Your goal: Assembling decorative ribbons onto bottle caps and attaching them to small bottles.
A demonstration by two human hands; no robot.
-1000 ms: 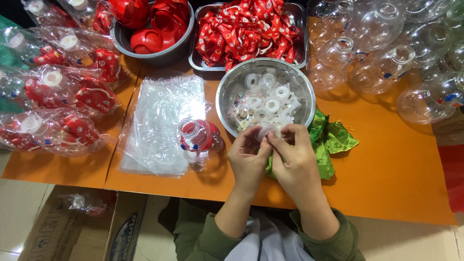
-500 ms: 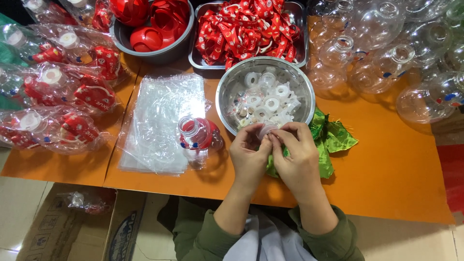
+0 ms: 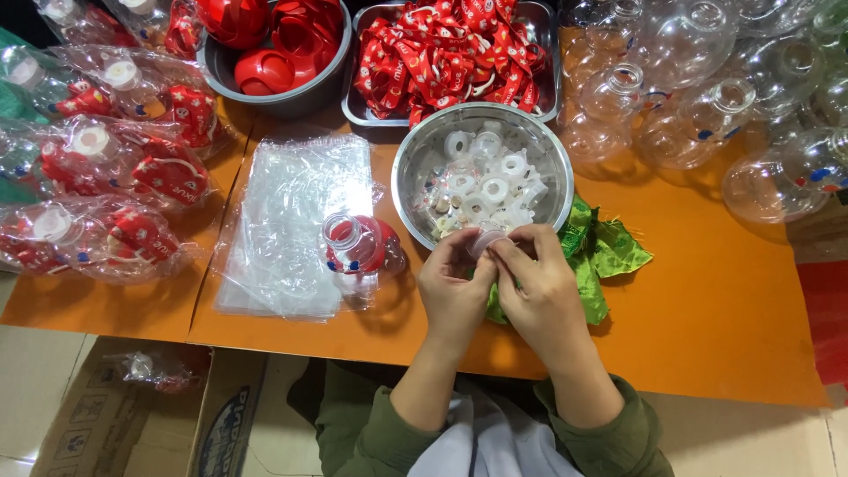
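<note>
An orange worktop (image 3: 707,300) fills the view, with pale floor tiles below its near edge and an open cardboard box (image 3: 132,406) standing on them under the near left corner. Both hands meet just in front of the round steel bowl (image 3: 415,168) at mid-worktop: the left hand (image 3: 455,291) and right hand (image 3: 543,296) pinch one small white cap (image 3: 488,238) between their fingertips, right at the bowl's near rim. The bowl holds more white ring caps, too heaped to count. Left of the hands lies one clear bottle (image 3: 362,252) with red inside, on the edge of a stack of clear plastic bags (image 3: 291,221). A green cloth (image 3: 609,256) is partly hidden under the right hand. Along the far edge sit one grey bowl of red parts (image 3: 274,44) and one steel tray of red lanyards (image 3: 450,53), both cut off. Bagged bottles (image 3: 97,168) pile at the left edge, empty clear bottles (image 3: 707,97) at the far right corner; overlap makes their numbers unclear.
</note>
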